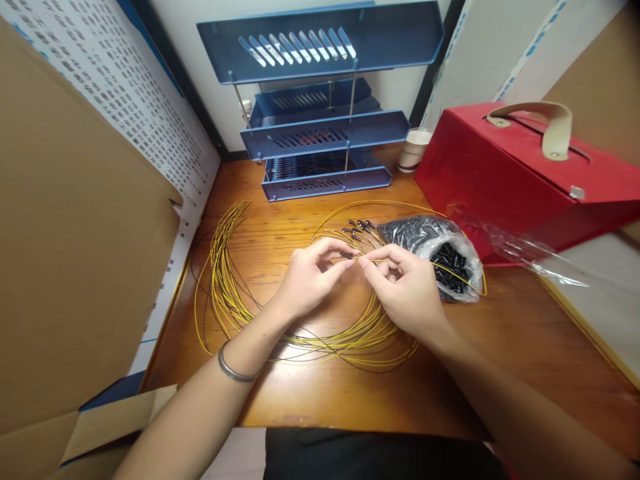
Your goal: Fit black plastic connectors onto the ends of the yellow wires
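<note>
My left hand (pixel 314 275) pinches a small black connector (pixel 346 255) between thumb and index finger. Touching its fingertips, my right hand (pixel 407 283) is closed on the end of a yellow wire (pixel 453 272), which loops out to the right. Below and around both hands lies a curved bundle of yellow and dark wires (pixel 320 343). Several wire ends with black tips (pixel 361 228) rest just beyond my fingers. An open plastic bag (pixel 463 243) of small black pieces (pixel 449 267) lies right behind my right hand.
On the wooden table (pixel 295 407), a blue tiered tray (pixel 325 183) stands at the back beside a paper cup (pixel 414 150). A red box (pixel 505 180) with a beige handle is at the right. Cardboard (pixel 80 233) borders the left side.
</note>
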Action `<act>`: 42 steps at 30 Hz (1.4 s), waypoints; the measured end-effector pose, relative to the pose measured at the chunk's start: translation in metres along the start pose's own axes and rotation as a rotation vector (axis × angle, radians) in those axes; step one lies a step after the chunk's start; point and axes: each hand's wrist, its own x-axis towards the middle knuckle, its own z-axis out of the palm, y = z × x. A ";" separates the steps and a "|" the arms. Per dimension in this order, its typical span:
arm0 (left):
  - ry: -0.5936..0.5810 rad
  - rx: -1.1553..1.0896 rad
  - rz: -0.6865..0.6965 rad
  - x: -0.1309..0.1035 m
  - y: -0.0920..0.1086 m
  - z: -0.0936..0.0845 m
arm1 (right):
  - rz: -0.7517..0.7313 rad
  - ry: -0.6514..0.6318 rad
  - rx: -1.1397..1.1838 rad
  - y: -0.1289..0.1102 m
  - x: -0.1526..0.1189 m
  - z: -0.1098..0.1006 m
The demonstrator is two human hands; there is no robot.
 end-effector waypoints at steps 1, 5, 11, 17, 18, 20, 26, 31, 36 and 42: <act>-0.004 0.002 0.001 0.000 0.000 0.000 | 0.001 0.002 -0.001 0.000 0.000 0.000; -0.008 -0.011 0.002 -0.001 0.001 0.000 | 0.005 0.002 -0.008 0.000 0.000 0.000; -0.006 -0.013 0.014 -0.001 0.000 0.001 | 0.019 -0.004 -0.016 0.002 0.001 0.001; -0.029 0.068 0.043 -0.002 0.000 -0.001 | 0.015 -0.005 -0.021 0.001 0.000 0.000; -0.027 0.088 0.052 -0.001 0.000 -0.001 | 0.016 -0.006 -0.021 0.001 0.000 0.000; -0.020 0.135 0.073 0.000 0.000 -0.001 | 0.016 -0.006 -0.022 0.001 0.000 0.000; -0.009 0.223 0.110 0.000 0.000 -0.002 | 0.029 -0.009 -0.023 0.001 -0.001 0.000; -0.024 0.248 0.092 -0.001 0.001 -0.002 | 0.024 -0.023 -0.034 0.000 -0.001 0.000; -0.035 0.284 0.103 -0.001 0.001 -0.003 | 0.031 -0.049 -0.045 0.002 0.001 0.001; -0.001 0.330 0.120 -0.001 0.002 -0.004 | 0.087 -0.111 -0.019 0.004 0.002 0.000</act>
